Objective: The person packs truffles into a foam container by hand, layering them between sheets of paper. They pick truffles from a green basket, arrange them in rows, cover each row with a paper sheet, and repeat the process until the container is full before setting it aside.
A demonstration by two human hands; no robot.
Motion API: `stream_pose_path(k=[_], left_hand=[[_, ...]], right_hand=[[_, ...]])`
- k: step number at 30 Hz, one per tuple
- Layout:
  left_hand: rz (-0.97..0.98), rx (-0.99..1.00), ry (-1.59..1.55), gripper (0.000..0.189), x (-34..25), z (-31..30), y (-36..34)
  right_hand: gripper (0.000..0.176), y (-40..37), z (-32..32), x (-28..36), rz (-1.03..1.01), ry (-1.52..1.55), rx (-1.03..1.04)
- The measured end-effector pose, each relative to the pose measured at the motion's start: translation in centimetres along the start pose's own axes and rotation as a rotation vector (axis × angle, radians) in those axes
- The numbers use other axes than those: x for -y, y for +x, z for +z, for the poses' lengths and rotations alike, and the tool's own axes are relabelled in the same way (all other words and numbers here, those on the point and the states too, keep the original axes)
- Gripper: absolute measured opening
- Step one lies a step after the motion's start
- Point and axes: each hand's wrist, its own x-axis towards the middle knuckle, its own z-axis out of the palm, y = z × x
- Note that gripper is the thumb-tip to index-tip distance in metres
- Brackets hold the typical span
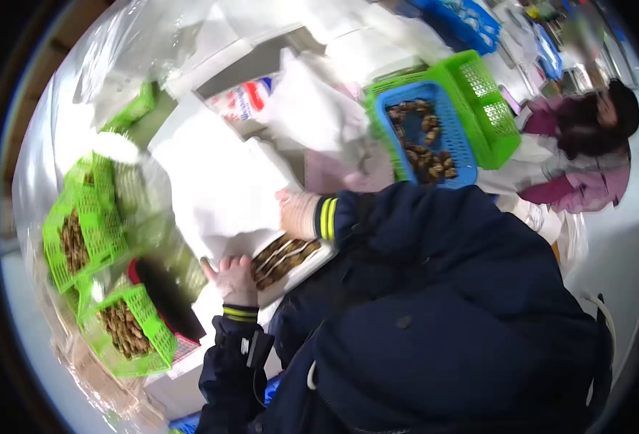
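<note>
At tray (309,266) edges, left hand (234,279), right hand (297,214)

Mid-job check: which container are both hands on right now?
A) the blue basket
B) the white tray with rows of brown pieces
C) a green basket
B: the left hand and right hand both sit at the white tray, with a white sheet over part of it.

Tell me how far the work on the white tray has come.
Looks done: the white tray holds rows of brown pieces. In hand: the left hand and the right hand are at the white sheet that partly covers it. Left, probably: the blue basket and a green basket hold more pieces.
</note>
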Motion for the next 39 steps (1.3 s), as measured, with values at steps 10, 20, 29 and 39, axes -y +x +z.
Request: stream_pose_path(k=[10, 20, 29, 39], left_hand=[[0.041, 0.186, 0.069, 0.034, 0.6, -0.6, 0.7], [-0.002, 0.134, 0.048, 0.026, -0.3, -0.2, 0.4], [-0.041, 0.182, 0.129, 0.022, -0.7, 0.2, 0.0], [-0.09, 0.107, -0.146, 0.037, -8.6, -2.7, 6.5]], right_hand=[[0.034, 1.6, 6.7, 1.6, 0.138, -0.398, -0.263], [0.022, -14.2, -3.3, -4.0, 0.387, 0.444, -0.882], [0.049, -33.7, 3.6, -15.8, 1.686, 0.452, 0.133], [0.049, -34.0, 6.5, -15.5, 1.696, 0.456, 0.294]])
